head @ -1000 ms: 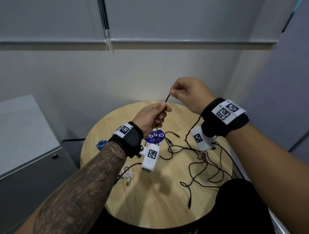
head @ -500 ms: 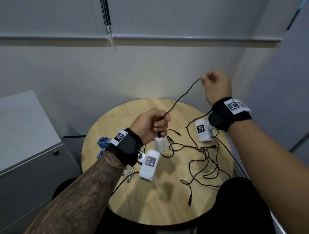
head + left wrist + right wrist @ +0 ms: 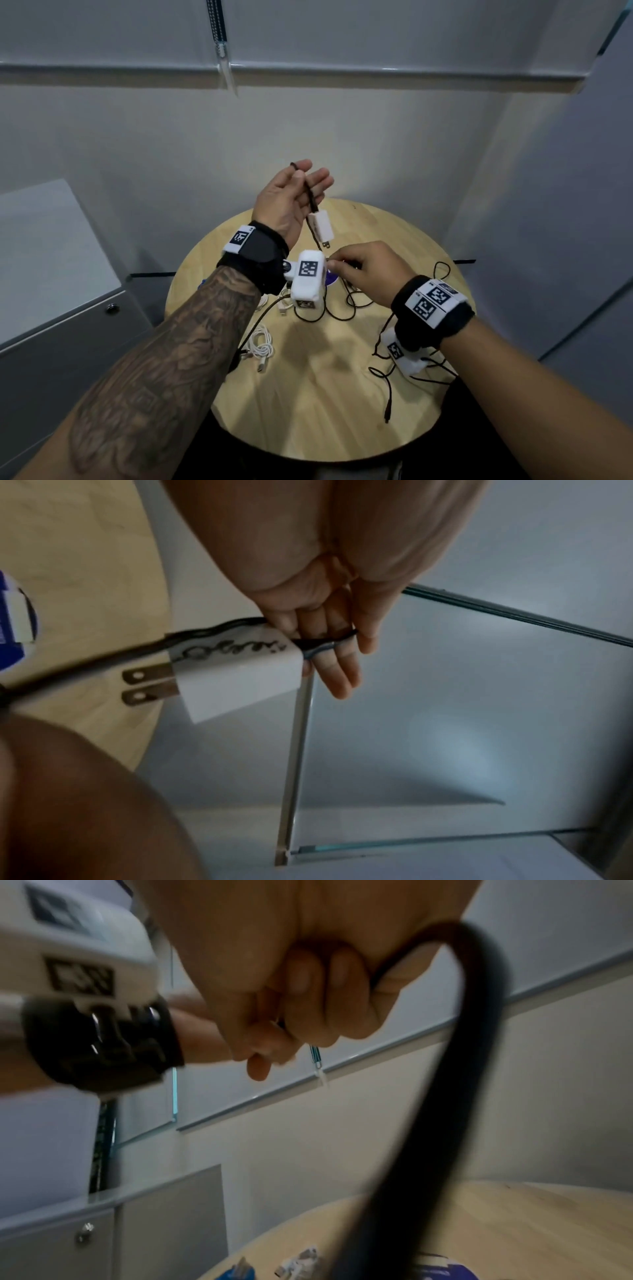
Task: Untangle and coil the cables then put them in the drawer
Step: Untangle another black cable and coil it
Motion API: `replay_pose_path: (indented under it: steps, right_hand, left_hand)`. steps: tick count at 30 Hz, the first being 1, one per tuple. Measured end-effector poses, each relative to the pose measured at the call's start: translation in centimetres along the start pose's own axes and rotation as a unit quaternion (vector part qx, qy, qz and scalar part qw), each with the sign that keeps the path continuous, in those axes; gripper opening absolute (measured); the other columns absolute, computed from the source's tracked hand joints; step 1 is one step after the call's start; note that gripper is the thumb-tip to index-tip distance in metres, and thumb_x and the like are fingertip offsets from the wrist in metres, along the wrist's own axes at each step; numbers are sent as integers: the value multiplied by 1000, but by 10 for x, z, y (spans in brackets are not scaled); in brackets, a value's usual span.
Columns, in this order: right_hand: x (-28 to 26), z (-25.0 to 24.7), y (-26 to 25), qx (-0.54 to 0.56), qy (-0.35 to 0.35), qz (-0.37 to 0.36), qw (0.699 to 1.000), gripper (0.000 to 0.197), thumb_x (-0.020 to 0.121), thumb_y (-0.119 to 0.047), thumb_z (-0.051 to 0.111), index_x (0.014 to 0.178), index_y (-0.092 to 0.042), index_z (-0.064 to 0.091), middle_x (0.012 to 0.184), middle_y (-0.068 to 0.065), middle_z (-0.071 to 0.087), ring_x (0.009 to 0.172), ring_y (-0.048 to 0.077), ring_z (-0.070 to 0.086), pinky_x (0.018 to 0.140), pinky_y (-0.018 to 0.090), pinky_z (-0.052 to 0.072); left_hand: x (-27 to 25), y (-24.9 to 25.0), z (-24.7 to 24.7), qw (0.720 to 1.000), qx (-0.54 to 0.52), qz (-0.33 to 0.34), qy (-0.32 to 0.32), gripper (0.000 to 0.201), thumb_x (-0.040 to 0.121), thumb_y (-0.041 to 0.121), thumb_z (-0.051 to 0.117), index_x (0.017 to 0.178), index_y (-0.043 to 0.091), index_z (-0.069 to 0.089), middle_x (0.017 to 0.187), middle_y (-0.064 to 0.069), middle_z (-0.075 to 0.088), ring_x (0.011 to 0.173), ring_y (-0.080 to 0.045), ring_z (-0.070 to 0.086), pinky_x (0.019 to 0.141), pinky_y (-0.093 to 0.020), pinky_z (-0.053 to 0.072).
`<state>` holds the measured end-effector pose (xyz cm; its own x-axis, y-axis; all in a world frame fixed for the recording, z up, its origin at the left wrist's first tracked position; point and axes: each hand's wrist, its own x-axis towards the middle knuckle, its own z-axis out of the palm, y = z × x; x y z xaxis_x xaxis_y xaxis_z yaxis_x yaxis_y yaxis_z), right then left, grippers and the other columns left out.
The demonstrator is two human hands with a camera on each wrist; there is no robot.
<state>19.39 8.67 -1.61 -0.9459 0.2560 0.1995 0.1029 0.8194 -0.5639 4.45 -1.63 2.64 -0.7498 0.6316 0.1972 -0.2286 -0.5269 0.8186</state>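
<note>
Above the round wooden table (image 3: 342, 411), my left hand (image 3: 291, 198) lies flat-fingered, the thin black cable (image 3: 310, 195) draped over it with its white plug adapter (image 3: 321, 226) dangling; my right hand (image 3: 370, 270) pinches the cable lower down.

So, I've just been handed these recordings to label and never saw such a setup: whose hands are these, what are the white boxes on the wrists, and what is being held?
No machine here: a person works with bare hands. The big picture comes from a camera on their head; the white boxes strapped at each wrist are two more cameras, giving the close-up views.

The left hand, raised palm up with straight fingers, has a black cable looped over its fingers; a white plug adapter hangs from it. The right hand, lower down, grips the same black cable in curled fingers.

On the round wooden table lie the rest of the tangled black cable, a coiled white cable and a blue one, mostly hidden. The grey cabinet stands at the left.
</note>
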Motion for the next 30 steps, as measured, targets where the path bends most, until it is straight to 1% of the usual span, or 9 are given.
replay_pose_path:
  steps: [5,7,10,14,17,20,23,26,30]
  right_hand:
    - [-1,-28,-6,45,83,-41,995,14,92,-21,63,100,-23,75,77,-17,68,70,0,60,70,26,49]
    - [2,-41,-8,19,123,-64,990,13,91,-22,64,96,-25,76,72,-17,64,66,2,56,68,29,49]
    - [12,-57,-5,-41,171,-63,982,13,90,-32,64,97,-28,75,80,-11,62,74,11,57,71,37,51]
    - [15,-52,10,-16,217,-31,976,15,93,-34,65,104,-34,75,78,-11,54,72,2,52,67,30,43]
    - [11,-34,15,34,237,-21,971,19,95,-29,63,110,-32,74,75,-16,49,72,-5,50,67,20,36]
    - [7,-23,14,57,279,-17,958,18,96,-29,61,108,-32,74,79,-17,51,74,-3,52,69,21,40]
    - [5,-21,6,18,320,-46,946,19,98,-33,58,107,-28,74,83,-11,53,73,5,53,66,29,46]
    - [7,-24,3,18,330,-48,943,20,98,-33,57,107,-27,74,84,-10,52,71,7,52,64,27,44]
    - [16,-20,19,70,250,14,966,19,98,-29,59,109,-26,74,93,-14,62,86,6,59,81,28,49]
  left_hand:
    - [-5,-18,-18,994,110,-21,-7,19,102,8,40,102,10,59,86,-6,74,85,-23,72,87,-37,52]
    - [-16,-26,-15,985,163,-38,-48,20,101,4,42,99,7,62,76,-7,71,71,-23,69,74,-31,56]
    - [-33,-31,-1,965,216,-94,-118,24,101,8,39,89,3,59,59,-6,56,53,-20,49,57,-27,42]
    - [-46,-23,11,953,194,-177,-152,29,97,9,30,81,5,54,55,1,31,52,-16,22,55,-28,31]
    - [-50,-14,12,942,153,-249,-167,28,93,12,31,80,8,55,57,2,23,51,-14,19,56,-30,32]
    - [-54,-12,10,926,141,-291,-193,28,94,17,32,83,8,57,58,2,22,50,-13,21,56,-31,34]
    - [-57,-17,6,920,159,-303,-190,31,96,18,32,85,6,59,59,2,25,51,-13,23,57,-29,36]
    - [-54,-15,3,939,113,-283,-159,28,95,15,32,86,6,57,60,2,27,51,-12,25,62,-31,35]
    - [-49,-8,4,961,23,-229,-155,25,98,12,32,96,6,56,64,2,32,53,-11,32,67,-30,39]
